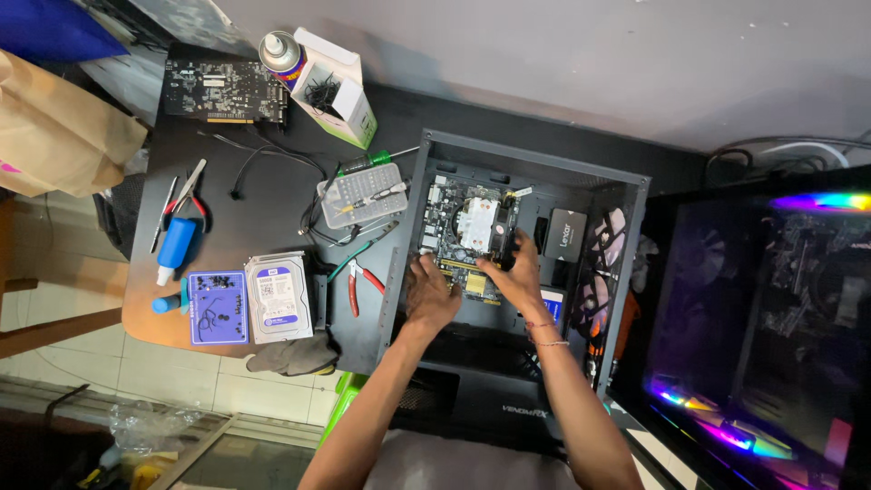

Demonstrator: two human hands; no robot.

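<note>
An open black computer case (635, 195) lies on its side on the dark desk, with a motherboard (446, 218) and a silver cooler (479, 220) inside. My left hand (428, 292) rests on the near edge of the motherboard, fingers curled; I cannot tell if it holds anything. My right hand (517, 272) reaches over the board's right edge, fingers bent around a small dark part beside the cooler. A black solid-state drive (565, 235) sits just right of that hand.
Left of the case lie red-handled pliers (356, 283), a hard drive (277, 297), a blue parts tray (218, 308), a screwdriver bit box (363, 193), a graphics card (222, 91), a spray can (281, 54) and a white box (345, 91). A lit second computer (771, 318) stands at right.
</note>
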